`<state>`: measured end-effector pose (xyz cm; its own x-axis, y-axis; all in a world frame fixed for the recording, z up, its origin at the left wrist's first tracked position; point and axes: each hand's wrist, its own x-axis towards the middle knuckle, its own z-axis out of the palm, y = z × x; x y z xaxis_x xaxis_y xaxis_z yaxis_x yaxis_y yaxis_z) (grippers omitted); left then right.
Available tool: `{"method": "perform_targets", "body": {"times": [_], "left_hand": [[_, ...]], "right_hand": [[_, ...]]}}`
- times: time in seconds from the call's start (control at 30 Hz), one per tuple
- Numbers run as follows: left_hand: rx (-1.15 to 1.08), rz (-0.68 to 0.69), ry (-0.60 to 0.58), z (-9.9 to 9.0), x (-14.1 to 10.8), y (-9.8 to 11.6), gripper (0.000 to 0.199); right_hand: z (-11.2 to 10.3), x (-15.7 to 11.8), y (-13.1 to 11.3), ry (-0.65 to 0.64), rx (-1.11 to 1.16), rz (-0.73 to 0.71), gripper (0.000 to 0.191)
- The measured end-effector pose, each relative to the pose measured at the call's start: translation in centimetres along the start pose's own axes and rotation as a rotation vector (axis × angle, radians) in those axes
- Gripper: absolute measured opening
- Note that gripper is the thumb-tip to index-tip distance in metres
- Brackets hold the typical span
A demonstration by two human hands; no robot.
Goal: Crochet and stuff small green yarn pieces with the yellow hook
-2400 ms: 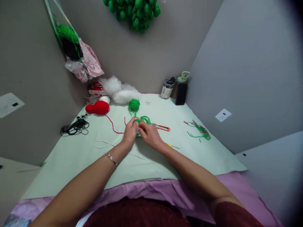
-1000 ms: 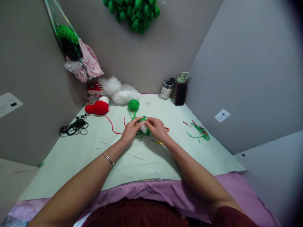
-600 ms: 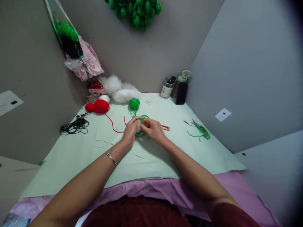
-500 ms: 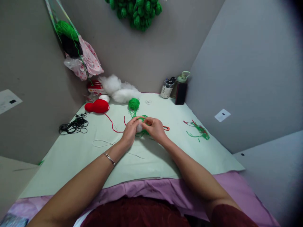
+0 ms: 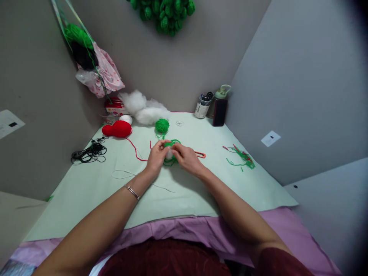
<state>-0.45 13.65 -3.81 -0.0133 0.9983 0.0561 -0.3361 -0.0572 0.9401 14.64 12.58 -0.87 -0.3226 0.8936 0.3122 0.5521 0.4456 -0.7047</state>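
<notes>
My left hand (image 5: 156, 156) and my right hand (image 5: 187, 158) meet over the middle of the table. Between their fingers is a small tuft of white stuffing (image 5: 169, 154), held by both with the fingers closed. Loops of green yarn (image 5: 171, 163) lie behind and under the fingertips; whether the fingers also grip some green piece is hidden. Just beyond the hands sits a green yarn ball (image 5: 162, 125). An orange tool (image 5: 200, 155) lies to the right, partly behind my right hand. Red yarn (image 5: 135, 151) runs toward my left hand.
Red yarn (image 5: 117, 129), white stuffing (image 5: 149, 111) and black cords (image 5: 90, 152) lie at the left and back. A pen cup (image 5: 202, 108), bottle (image 5: 223, 93) and phone (image 5: 220, 112) stand behind; yarn scraps (image 5: 243, 158) lie right.
My right hand's fingers have shifted slightly on the tuft, and my left fingers have opened a little from their earlier curl. More of the green yarn shows between the hands.
</notes>
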Motion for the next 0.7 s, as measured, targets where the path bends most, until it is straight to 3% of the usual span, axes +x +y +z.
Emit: {"method": "perform_targets", "body": {"times": [0.2, 0.4, 0.47, 0.53, 0.63, 0.7], "left_hand": [[-0.002, -0.031, 0.060, 0.3, -0.2, 0.0, 0.022], [-0.040, -0.086, 0.037, 0.6, -0.5, 0.9, 0.022], [-0.038, -0.090, 0.042, 0.5, -0.5, 0.9, 0.024], [-0.030, -0.095, 0.044, 0.4, -0.4, 0.7, 0.024], [-0.021, -0.088, 0.060, 0.2, -0.2, 0.6, 0.020], [-0.020, -0.071, 0.079, 0.1, -0.2, 0.6, 0.019]], "right_hand": [[0.8, -0.6, -1.3, -0.015, -0.052, -0.046, 0.015], [-0.7, 0.0, -1.2, 0.106, -0.026, -0.077, 0.018], [-1.2, 0.1, -1.4, 0.157, 0.064, -0.148, 0.019], [-1.3, 0.1, -1.6, 0.107, 0.281, -0.174, 0.025], [-1.1, 0.1, -1.4, -0.004, 0.556, -0.037, 0.024], [-0.8, 0.2, -0.8, 0.056, 0.468, 0.049, 0.018]]}}
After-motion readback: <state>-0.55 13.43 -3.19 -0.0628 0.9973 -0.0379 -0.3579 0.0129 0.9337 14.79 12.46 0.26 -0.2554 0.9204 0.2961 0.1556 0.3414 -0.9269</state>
